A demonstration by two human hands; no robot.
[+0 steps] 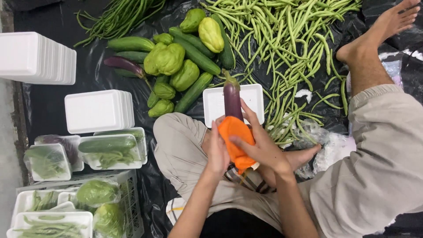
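The purple eggplant (pixel 232 100) is in the middle of the frame, standing up over a white foam tray (pixel 213 105), with its bottom end wrapped in an orange cloth (pixel 235 142). The right hand (pixel 261 147) lies over the cloth with its fingers (pixel 247 112) spread and curled around it. The left hand (pixel 218 152) presses the other side with its fingers close together and flat. Only the bottom is held, so I think the smooth eggplant could slip out and fall on the tray or the black plastic sheet (pixel 48 105) on the floor. It could bump the cucumbers (pixel 194 91) just to the left. The long green beans (pixel 291 48) lie close on the right, and a bare foot (pixel 383 28) sits at the upper right. Folded knees crowd both sides low down. The most open room is the dark sheet on the left, between the pile of vegetables and the stacks of white trays (pixel 99 110).
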